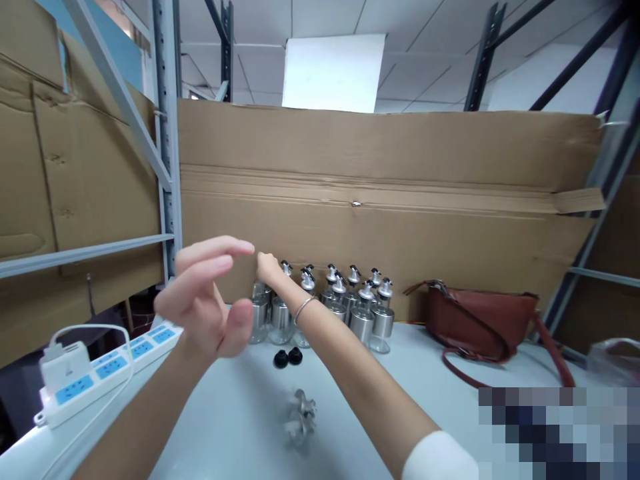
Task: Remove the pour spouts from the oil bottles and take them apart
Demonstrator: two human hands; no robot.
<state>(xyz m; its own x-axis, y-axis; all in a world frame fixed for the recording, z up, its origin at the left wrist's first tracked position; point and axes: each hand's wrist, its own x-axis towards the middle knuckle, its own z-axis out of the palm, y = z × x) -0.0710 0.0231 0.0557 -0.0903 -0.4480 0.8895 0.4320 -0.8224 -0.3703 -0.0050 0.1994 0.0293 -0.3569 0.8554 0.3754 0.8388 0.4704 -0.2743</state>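
My left hand (pixel 205 293) is raised over the left part of the table, fingers apart and bent, with nothing in it. My right hand (pixel 269 267) reaches forward to the back left end of a group of glass bottles with metal sleeves and pump tops, such as this bottle (pixel 383 321). Its fingers are bent downward at the leftmost bottle (pixel 259 320), and whatever they hold is hidden. Two black caps (pixel 288 358) lie in front of the bottles. Nearer to me are some silvery metal parts (pixel 301 417), partly blurred.
On the left edge of the white table (pixel 240 427) lies a power strip (pixel 110 367) with a plugged-in charger and cable. A red-brown bag (pixel 483 320) with its strap sits at the right. Cardboard (pixel 390 160) stands behind the bottles, between metal shelf posts.
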